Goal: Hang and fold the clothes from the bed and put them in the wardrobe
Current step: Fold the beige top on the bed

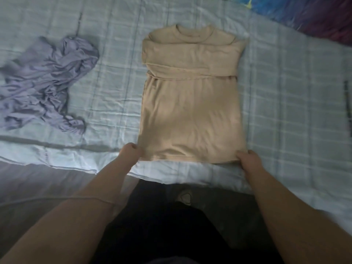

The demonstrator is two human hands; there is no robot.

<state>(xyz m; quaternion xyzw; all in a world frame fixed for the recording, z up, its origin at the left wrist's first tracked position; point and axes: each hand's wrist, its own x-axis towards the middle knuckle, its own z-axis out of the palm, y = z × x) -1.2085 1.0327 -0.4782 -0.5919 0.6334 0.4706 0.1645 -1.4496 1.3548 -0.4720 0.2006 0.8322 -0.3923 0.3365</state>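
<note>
Two hands were at work, both arms stretched straight forward from the lower edge of the view toward the bed. My left hand point(131, 151) was curled round the beige shirt's point(190, 115) hem corner at seven o'clock. My right hand point(247, 159) pinched the corner at five o'clock, knuckles up. The shirt lay flat near the middle of the checked bedsheet point(285, 92), with its collar at twelve o'clock and both sleeves folded across the chest.

My fingertips were hidden by the hem on both sides, so I could not tell how far they reached under it. The whole view was blurred. A colourful cover point(304, 14) at one o'clock was cut off by the frame. A dark strip point(347, 107) at three o'clock was too smeared to identify.

By count, there was one beige shirt and one crumpled lavender garment point(43, 82), which lay at nine o'clock, well apart from the shirt. My two forearms were bare.
</note>
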